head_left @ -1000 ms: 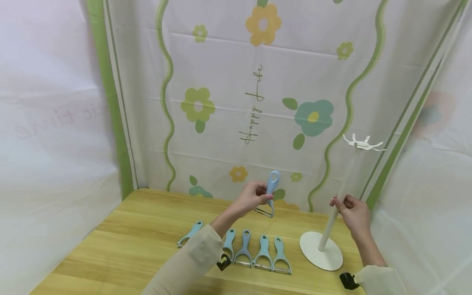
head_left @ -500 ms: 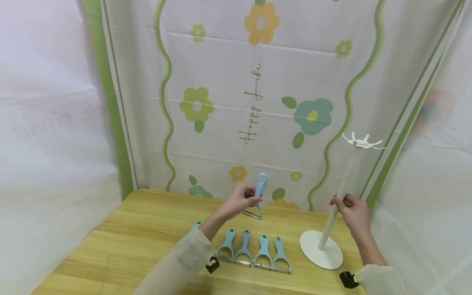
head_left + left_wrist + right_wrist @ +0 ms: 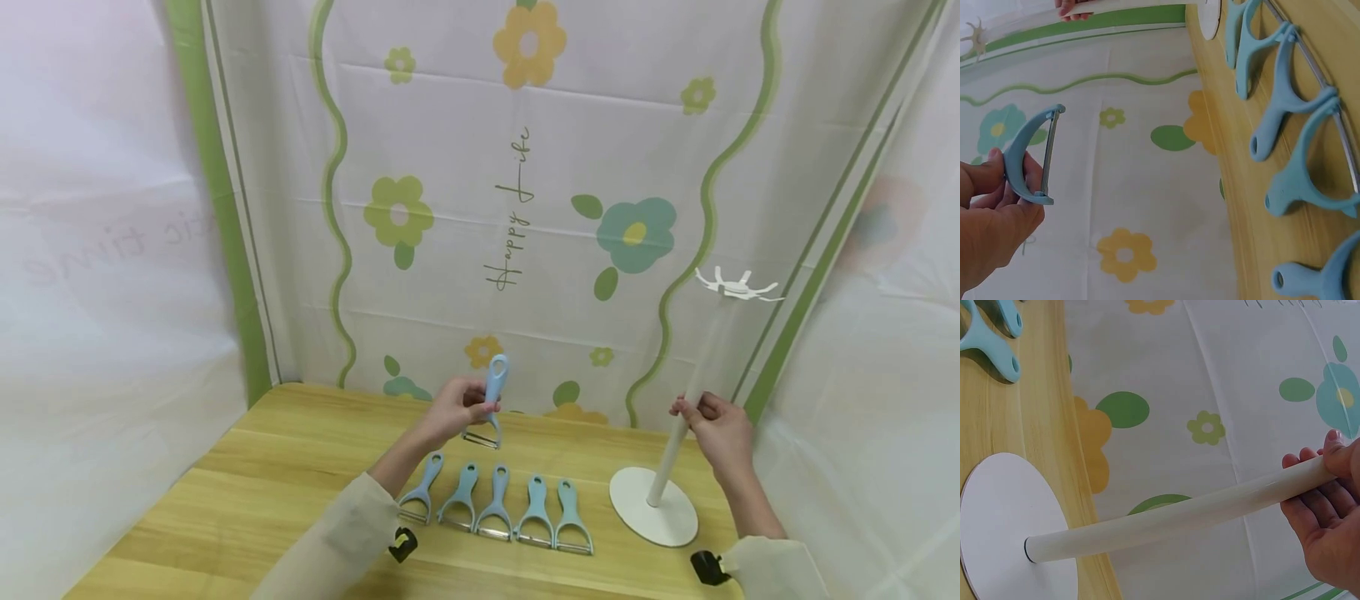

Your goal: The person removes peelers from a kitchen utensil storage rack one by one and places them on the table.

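Observation:
A light blue peeler (image 3: pixel 495 383) is pinched by my left hand (image 3: pixel 453 412), handle up and blade down, above the back of the wooden table. In the left wrist view the metal blade of that held peeler (image 3: pixel 1017 156) faces away from the fingers. My right hand (image 3: pixel 722 433) grips the white pole (image 3: pixel 678 433) of a stand about halfway up; the thumb and curled fingers show around the pole (image 3: pixel 1179 522) in the right wrist view. White hooks (image 3: pixel 738 289) fan out at the top of the stand, and none carries a peeler.
Several blue peelers (image 3: pixel 495 504) lie in a row on the wooden table (image 3: pixel 247 500), handles toward the back. The stand's round white base (image 3: pixel 637 508) rests at the right. A flower-printed curtain (image 3: pixel 450 292) hangs behind the table.
My left hand has moved left with the peeler, now behind the row. The leftmost peeler, partly hidden by the sleeve before, shows again. My right hand stays on the pole.

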A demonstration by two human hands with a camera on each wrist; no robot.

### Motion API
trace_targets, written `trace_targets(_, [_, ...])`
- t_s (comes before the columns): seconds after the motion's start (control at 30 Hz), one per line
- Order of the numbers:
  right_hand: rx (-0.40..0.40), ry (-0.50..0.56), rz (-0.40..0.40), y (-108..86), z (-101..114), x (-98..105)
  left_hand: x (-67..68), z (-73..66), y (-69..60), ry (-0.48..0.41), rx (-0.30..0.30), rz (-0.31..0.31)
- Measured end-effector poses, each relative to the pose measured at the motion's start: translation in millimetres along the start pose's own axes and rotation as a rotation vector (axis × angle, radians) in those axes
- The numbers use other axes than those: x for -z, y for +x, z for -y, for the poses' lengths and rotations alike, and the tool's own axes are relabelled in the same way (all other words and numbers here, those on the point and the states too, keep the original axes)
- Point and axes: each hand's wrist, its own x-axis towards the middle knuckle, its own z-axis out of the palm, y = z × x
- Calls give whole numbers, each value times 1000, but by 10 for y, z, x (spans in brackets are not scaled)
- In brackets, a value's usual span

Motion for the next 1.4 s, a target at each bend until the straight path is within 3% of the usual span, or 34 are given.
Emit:
trace_targets(0.23, [7,0,1,2,5,2,175,101,-145,3,10,0])
trace_targets(0.67, [17,5,3,-2,8,17,440,307,-356,63,99,-39])
trace_targets(1.03, [16,25,9,-11,-3,19,701,503,-591,114,127,-66])
trace_targets(1.4, [14,41,19,-2,11,5,988,681,-826,134,215,-106])
